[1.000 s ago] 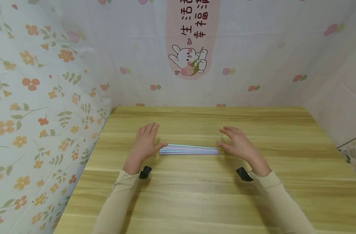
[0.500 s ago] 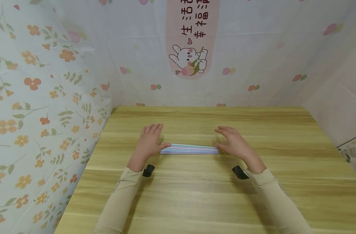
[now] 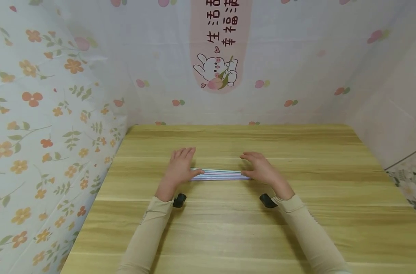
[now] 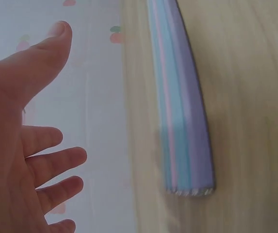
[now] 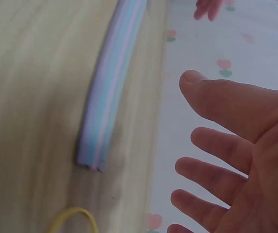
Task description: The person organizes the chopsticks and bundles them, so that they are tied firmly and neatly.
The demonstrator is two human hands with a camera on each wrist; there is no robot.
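Observation:
A flat bundle of long, thin pastel strips or straws (image 3: pixel 221 174), blue, pink and purple, lies crosswise on the wooden table. Its two ends show in the wrist views; the exact kind is too blurred to tell. My left hand (image 3: pixel 181 167) hovers over the bundle's left end, fingers spread and thumb out, with nothing held. Above the right end is my right hand (image 3: pixel 262 169), its fingers relaxed and parted from the thumb. Both wrist views show a gap between hand and bundle. A thin yellow loop, like a rubber band (image 5: pixel 75 211), lies just beyond the right end.
The wooden tabletop (image 3: pixel 221 236) reaches back to a white printed cloth (image 3: pixel 153 61) hanging behind it. Another floral cloth (image 3: pixel 33 125) hangs along the left side. A black wrist-worn device shows at each sleeve.
Both hands have moved inward, toward each other, above the bundle. The yellow loop has gone out of sight behind the right hand in the head view. The bundle appears to stay put.

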